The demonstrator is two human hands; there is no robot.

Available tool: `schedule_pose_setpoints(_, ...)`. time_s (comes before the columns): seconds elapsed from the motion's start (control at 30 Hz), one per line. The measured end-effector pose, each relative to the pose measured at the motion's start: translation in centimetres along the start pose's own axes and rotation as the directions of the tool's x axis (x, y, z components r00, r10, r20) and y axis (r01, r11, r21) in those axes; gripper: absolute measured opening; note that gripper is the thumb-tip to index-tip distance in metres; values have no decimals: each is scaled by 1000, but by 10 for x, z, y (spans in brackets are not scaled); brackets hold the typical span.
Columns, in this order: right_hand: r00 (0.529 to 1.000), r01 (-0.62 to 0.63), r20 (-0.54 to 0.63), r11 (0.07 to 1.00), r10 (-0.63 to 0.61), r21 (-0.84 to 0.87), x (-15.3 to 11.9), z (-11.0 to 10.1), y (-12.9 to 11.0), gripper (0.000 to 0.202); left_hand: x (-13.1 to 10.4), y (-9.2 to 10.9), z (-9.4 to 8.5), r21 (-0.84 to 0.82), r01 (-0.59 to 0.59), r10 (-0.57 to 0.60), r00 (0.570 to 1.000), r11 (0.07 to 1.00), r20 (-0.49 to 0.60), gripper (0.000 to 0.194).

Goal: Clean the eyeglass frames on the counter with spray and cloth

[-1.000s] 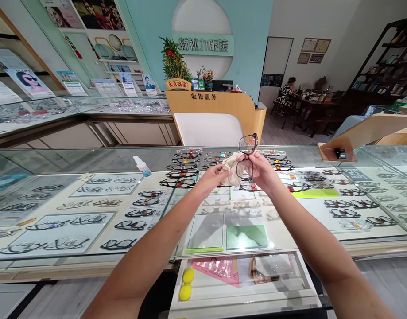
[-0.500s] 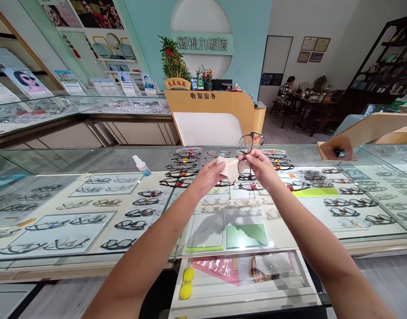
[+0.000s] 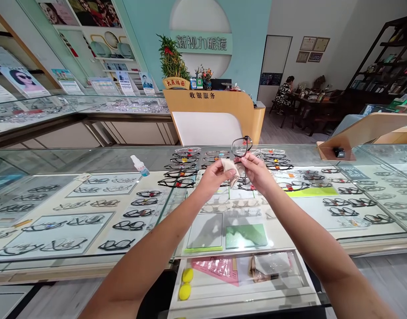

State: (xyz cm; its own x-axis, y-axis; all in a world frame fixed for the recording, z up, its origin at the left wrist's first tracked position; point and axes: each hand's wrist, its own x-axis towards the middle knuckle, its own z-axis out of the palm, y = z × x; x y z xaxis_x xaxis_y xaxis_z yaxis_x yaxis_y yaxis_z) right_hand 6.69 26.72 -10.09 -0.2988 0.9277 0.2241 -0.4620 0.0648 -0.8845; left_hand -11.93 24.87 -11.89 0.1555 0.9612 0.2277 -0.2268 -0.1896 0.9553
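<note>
My right hand [image 3: 257,172] pinches a pair of dark-framed eyeglasses [image 3: 240,140] near the bridge, holding it on end above the glass counter. One lens points up; the lower lens is partly covered by a beige cleaning cloth [image 3: 230,173]. That cloth is gripped between the thumb and fingers of my left hand [image 3: 214,178], and it lies against the lower part of the eyeglasses. Behind and below both hands, rows of dark eyeglass frames [image 3: 179,182] with small coloured tags are laid out. A white spray bottle [image 3: 140,165] stands on the counter to the left.
The glass display counter [image 3: 90,165] spans the view, with more frames inside. Below it, an open drawer [image 3: 256,293] holds yellow round cases [image 3: 185,291] and plastic-wrapped packets [image 3: 273,264]. A wooden stand [image 3: 336,150] is at right. A person [image 3: 284,94] sits far back.
The eyeglasses have shifted slightly left and turned a little. My left hand and the cloth have moved right, and the cloth is now folded over the lower lens.
</note>
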Motion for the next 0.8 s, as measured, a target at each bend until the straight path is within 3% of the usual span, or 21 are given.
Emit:
schedule_pose_setpoints(0.13, 999, -50, 9, 996, 49, 69, -3, 4, 0, 44, 0, -2, 2, -34, 10, -10, 1000, 999, -12, 65)
schedule_pose_setpoints(0.3, 998, -57, -8, 991, 59, 123, -3, 3, 1, 42, 0, -2, 2, -96, 103, -100, 994, 990, 31, 71)
schedule_pose_setpoints(0.53, 996, -93, 7, 984, 93, 151, -1, 2, 4, 42, -3, -3, 3, -116, 204, -194, 977, 972, 94, 62)
schedule_pose_setpoints(0.8, 993, -111, 51, 984, 105, 140, -1, 1, 9, 37, -9, -1, 9, -155, 196, -174, 974, 968, 145, 60)
